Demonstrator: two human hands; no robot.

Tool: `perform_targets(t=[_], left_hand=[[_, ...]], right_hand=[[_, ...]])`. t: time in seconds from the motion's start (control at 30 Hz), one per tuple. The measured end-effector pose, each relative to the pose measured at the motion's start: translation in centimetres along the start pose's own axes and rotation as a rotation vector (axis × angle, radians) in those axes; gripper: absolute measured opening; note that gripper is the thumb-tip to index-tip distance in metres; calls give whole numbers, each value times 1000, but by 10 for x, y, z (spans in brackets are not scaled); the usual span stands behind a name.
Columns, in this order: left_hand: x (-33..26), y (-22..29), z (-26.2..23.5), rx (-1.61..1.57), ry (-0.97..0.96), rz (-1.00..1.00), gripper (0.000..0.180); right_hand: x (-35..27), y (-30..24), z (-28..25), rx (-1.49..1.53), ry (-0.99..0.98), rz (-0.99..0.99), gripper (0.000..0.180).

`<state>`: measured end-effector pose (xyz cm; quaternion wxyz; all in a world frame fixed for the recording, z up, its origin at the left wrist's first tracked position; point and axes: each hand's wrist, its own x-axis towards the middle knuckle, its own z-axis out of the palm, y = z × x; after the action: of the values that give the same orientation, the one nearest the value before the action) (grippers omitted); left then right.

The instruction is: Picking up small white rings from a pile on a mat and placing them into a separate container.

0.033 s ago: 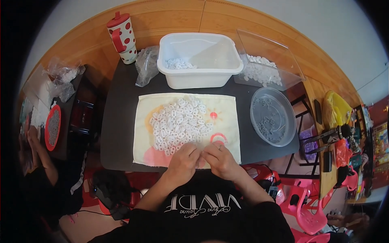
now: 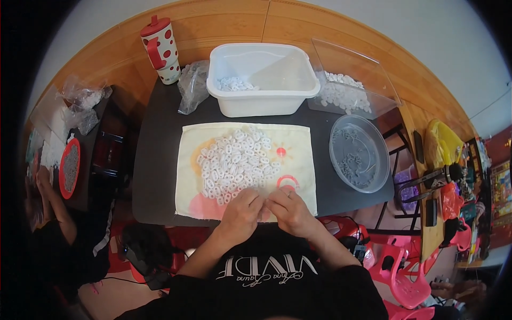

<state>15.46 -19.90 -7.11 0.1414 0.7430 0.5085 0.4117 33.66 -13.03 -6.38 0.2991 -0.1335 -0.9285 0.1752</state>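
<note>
No visible shift since the earlier frame: same position for both hands, the pile and every container.

Left hand (image 2: 240,216) and right hand (image 2: 290,213): close together at the near edge of the towel (image 2: 298,140), fingers bent, fingertips almost meeting. Space between the fingertips: hidden at this angle; cannot tell whether clamped on a piece or bare.

Location of the white pieces (image 2: 234,162): in a loose pile on the towel, mostly left of its middle, directly beyond the hands. Form: small ovals, many with two holes. Nearest of the pile: just beside the fingers of the left hand. Towel: pale yellow, with a printed red sun and pink and orange patches, spread flat on the dark table (image 2: 157,160).

Beyond the towel: white tub (image 2: 261,104), upright, with more small white parts (image 2: 234,84) at the left of its floor. Right of the tub: clear box (image 2: 380,104), with a heap of white discs (image 2: 344,98) inside. Right of the towel: round clear dish (image 2: 383,178), with small grey bits (image 2: 352,166) in clusters. Left of the tub: crumpled plastic bag (image 2: 193,88), near a red-spotted tumbler (image 2: 169,53), upright with red lid and handle.

Far left: red tray (image 2: 77,173) with grey contents, near a co-worker's hand (image 2: 42,176). Far right: yellow bag (image 2: 444,146).
</note>
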Motion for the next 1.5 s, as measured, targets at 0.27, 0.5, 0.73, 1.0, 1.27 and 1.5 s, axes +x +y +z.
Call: perform_targets(t=[0.27,0.5,0.73,1.0,1.27,1.5], left_hand=[[2,1,-3,2,-34,4,21],[1,0,0,41,-46,14,17],[2,3,0,82,-72,12,17],[-1,-2,-6,-132,2,-83,32],[-6,-3,-6,-83,-2,-30,32],[-10,-5,-3,-96,23,-15,30]], right_hand=[[1,1,-3,50,-44,-19,37],[4,1,-2,62,-32,-21,31],[4,5,-1,50,-54,-35,26],[0,12,-15,56,138,54,23],[92,110,-176,-535,654,162,4],[70,100,-94,-35,337,378,5]])
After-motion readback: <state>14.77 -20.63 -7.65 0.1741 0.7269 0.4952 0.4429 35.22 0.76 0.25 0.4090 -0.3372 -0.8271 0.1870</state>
